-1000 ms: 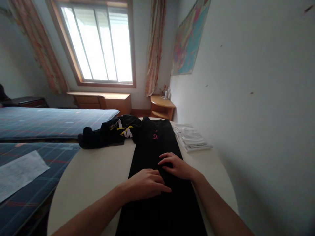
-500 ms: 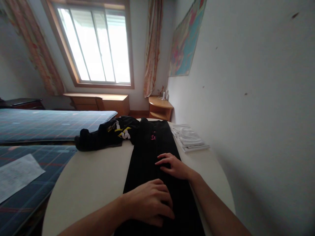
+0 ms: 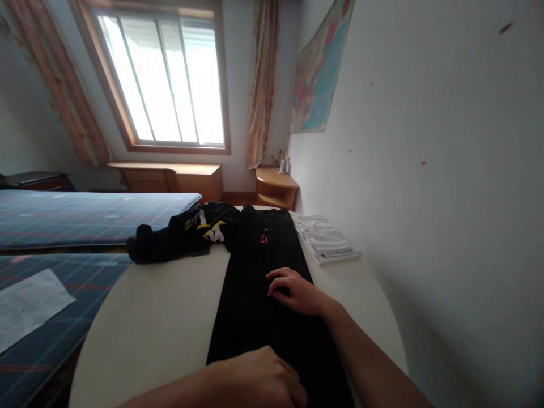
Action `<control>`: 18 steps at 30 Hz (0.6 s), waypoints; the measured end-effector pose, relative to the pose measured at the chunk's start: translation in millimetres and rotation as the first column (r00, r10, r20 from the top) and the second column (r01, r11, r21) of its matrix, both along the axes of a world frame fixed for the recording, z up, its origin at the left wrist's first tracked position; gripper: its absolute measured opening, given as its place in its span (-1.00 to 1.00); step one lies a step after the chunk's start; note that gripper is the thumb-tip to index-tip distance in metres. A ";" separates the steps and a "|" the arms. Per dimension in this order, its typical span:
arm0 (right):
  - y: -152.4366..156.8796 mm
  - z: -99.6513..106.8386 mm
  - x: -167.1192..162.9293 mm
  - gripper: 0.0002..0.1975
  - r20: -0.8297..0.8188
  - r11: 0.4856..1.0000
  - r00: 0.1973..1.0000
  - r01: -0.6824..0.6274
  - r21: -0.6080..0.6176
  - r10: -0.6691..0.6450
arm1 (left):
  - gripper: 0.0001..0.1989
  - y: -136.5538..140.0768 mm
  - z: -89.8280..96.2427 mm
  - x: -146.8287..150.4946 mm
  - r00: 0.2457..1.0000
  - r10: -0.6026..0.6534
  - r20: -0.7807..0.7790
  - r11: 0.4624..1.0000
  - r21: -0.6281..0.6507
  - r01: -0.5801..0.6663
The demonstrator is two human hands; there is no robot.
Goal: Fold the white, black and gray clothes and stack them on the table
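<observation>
A pair of black trousers, apparently folded lengthwise, lies along the round white table, with a small pink print near its far end. My right hand rests on the middle of the cloth, its fingers apart and slightly bent, holding nothing. Lower down, my left hand is over the near part of the trousers at the bottom edge of the view. Its knuckles show, but the fingers are mostly hidden beneath the hand and cut off by the frame.
A crumpled black garment with yellow and white print lies at the table's far left. Folded white cloth sits at the far right, near the wall. Plaid mattresses stand to the left, with a paper sheet on the nearer one.
My left hand has slid down the trousers towards me, partly out of view. My right hand stays in nearly the same place, its fingers slightly more bent.
</observation>
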State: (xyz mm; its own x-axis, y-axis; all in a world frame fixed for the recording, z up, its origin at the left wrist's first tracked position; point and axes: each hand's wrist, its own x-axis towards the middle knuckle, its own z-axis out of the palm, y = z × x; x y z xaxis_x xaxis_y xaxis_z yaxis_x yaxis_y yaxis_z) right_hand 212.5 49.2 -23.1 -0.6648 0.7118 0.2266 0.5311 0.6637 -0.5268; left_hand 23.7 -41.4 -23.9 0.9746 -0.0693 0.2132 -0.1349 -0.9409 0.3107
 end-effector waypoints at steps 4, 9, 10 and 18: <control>-2.8 1.4 -1.7 -0.83 -0.002 1.000 1.000 0.014 0.001 -0.014 | -0.86 1.9 -3.4 -1.2 1.000 0.014 0.008 0.989 -0.144 -0.013; 1.3 -4.4 -4.7 -0.72 0.051 0.994 0.992 0.111 0.024 -0.112 | -0.84 19.0 11.9 -15.5 0.917 0.395 0.056 0.904 -0.203 -0.376; 3.8 -7.4 -5.2 -0.66 0.077 0.987 0.985 0.152 0.043 -0.155 | -0.78 24.3 13.3 -19.1 0.872 0.485 0.064 0.868 -0.157 -0.471; 15.5 -24.4 -5.0 -0.45 0.275 0.924 0.884 0.379 0.052 -0.378 | -0.28 46.6 -0.1 -39.2 0.739 0.652 -0.173 0.744 -0.044 -0.667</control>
State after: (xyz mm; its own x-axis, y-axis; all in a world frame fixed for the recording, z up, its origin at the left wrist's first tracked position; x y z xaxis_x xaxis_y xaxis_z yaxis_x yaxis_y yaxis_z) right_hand 207.6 64.7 -47.5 -0.3803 0.9221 0.0716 0.8649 0.3820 -0.3255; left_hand -15.5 5.2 -24.0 0.7872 0.6150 0.0444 0.5587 -0.7419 0.3707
